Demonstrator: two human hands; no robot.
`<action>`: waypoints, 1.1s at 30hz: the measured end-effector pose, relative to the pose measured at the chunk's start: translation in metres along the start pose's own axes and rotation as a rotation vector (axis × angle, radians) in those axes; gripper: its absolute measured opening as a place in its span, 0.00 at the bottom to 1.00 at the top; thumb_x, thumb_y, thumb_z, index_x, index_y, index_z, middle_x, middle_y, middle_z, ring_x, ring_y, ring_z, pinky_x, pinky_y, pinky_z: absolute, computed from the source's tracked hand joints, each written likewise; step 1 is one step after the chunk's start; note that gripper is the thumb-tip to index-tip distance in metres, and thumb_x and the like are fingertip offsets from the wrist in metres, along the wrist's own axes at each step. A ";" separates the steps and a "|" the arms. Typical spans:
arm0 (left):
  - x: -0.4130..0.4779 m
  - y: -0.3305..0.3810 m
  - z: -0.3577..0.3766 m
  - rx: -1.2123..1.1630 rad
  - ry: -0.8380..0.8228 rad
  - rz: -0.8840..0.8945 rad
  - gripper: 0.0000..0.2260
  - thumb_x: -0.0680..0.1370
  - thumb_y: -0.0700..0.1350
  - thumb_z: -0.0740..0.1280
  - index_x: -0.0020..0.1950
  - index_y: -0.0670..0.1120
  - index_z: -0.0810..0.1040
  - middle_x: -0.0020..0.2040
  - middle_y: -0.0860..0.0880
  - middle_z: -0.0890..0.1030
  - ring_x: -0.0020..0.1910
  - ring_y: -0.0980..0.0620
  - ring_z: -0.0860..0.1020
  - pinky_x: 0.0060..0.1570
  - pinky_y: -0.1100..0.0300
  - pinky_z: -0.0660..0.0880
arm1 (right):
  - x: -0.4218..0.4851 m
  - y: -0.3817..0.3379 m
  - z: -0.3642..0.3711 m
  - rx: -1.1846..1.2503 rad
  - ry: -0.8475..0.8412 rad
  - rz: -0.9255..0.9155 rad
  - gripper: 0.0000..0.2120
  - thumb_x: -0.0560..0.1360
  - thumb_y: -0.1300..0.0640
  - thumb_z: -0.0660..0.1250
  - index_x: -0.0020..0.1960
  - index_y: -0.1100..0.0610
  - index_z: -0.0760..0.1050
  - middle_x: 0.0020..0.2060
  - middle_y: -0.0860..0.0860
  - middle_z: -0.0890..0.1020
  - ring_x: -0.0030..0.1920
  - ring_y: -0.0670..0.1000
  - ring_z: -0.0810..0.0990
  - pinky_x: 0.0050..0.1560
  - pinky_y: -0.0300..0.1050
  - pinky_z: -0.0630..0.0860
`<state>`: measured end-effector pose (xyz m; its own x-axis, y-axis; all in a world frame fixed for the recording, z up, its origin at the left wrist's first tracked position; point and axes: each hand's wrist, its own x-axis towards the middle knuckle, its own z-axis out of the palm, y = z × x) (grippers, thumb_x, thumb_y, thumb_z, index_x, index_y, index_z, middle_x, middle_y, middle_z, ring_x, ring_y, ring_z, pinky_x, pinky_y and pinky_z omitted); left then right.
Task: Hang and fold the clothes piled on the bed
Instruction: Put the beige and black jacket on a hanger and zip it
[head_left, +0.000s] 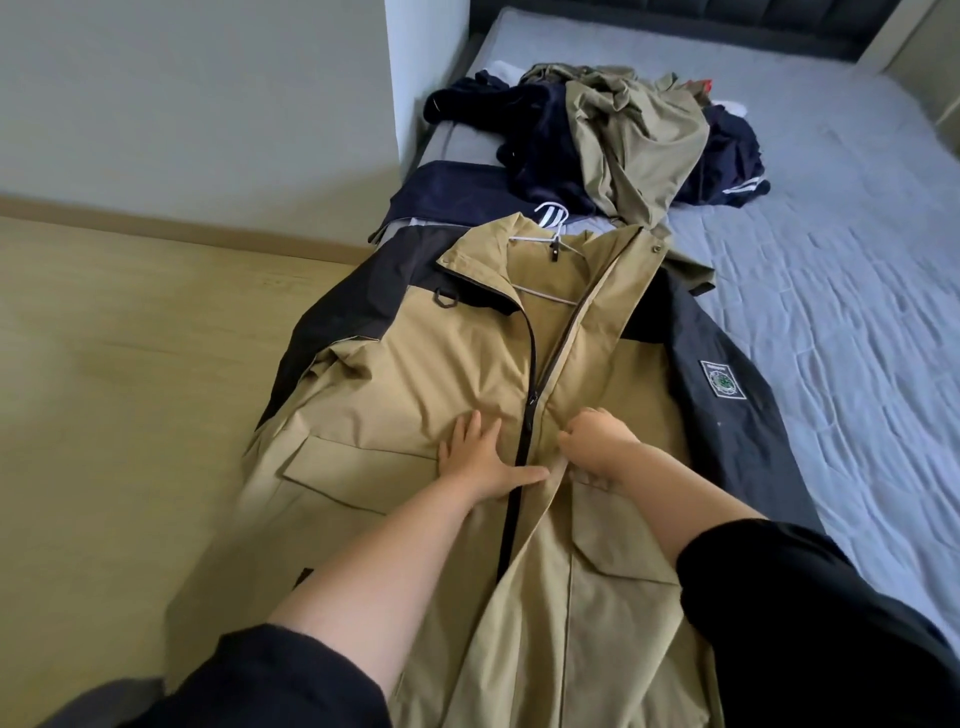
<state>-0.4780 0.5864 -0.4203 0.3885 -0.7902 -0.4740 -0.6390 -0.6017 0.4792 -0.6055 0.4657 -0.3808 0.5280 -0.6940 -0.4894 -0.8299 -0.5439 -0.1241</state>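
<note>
Nearest to the camera are the person's two forearms, coming out of black sleeves and reaching forward over a beige jacket (415, 374) with dark sleeves. The jacket lies on its back along the edge of the bed (857, 270), with its hem toward the person and its collar away.

The left hand (475, 460) lies flat on the left front panel, fingers straight and spread, just beside the black zipper (531, 410). I think it presses the cloth down so that this panel does not slide. The right hand (597, 441) is on the other side of the opening, with fingers curled, and it seems to pinch the edge of the right front panel. What exactly is between the fingertips I cannot tell. The zipper is open above the hands, so probably the person brings the two edges together to close the jacket.

Farther on, a white hanger (550, 244) sits inside the collar, its hook lying toward the pile. So this jacket is being prepared for hanging, and closing the front would keep it on the hanger. A square patch (722, 380) shows on the dark sleeve that rests on the mattress.

Behind the collar lies a folded navy garment (441, 195), and beyond it the pile of clothes (623, 130), olive and navy pieces mixed, not yet sorted. Most of the task is still to do. At the far end is the dark headboard (675, 21).
</note>
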 end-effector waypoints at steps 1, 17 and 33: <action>0.000 -0.001 0.003 0.042 -0.007 -0.004 0.52 0.63 0.75 0.63 0.79 0.54 0.45 0.79 0.50 0.39 0.77 0.49 0.37 0.73 0.44 0.40 | 0.003 -0.003 0.001 0.086 0.022 0.031 0.15 0.78 0.49 0.57 0.44 0.59 0.77 0.43 0.53 0.78 0.43 0.53 0.77 0.38 0.43 0.73; 0.019 -0.017 0.027 0.428 0.085 0.179 0.57 0.64 0.77 0.58 0.77 0.46 0.35 0.78 0.45 0.35 0.76 0.45 0.33 0.72 0.43 0.36 | 0.035 -0.021 0.012 0.430 0.072 0.049 0.11 0.75 0.57 0.63 0.34 0.58 0.72 0.31 0.50 0.75 0.37 0.53 0.75 0.31 0.40 0.67; 0.091 0.008 0.012 0.354 0.446 0.185 0.51 0.64 0.77 0.41 0.79 0.45 0.45 0.79 0.49 0.46 0.77 0.52 0.43 0.73 0.45 0.41 | 0.075 0.007 -0.034 -0.107 0.503 -0.309 0.09 0.76 0.57 0.61 0.44 0.59 0.78 0.44 0.53 0.76 0.48 0.55 0.73 0.49 0.46 0.69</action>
<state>-0.4556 0.5111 -0.4690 0.4417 -0.8971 -0.0136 -0.8754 -0.4342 0.2124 -0.5659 0.3940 -0.3894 0.7842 -0.6199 0.0278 -0.6153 -0.7826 -0.0951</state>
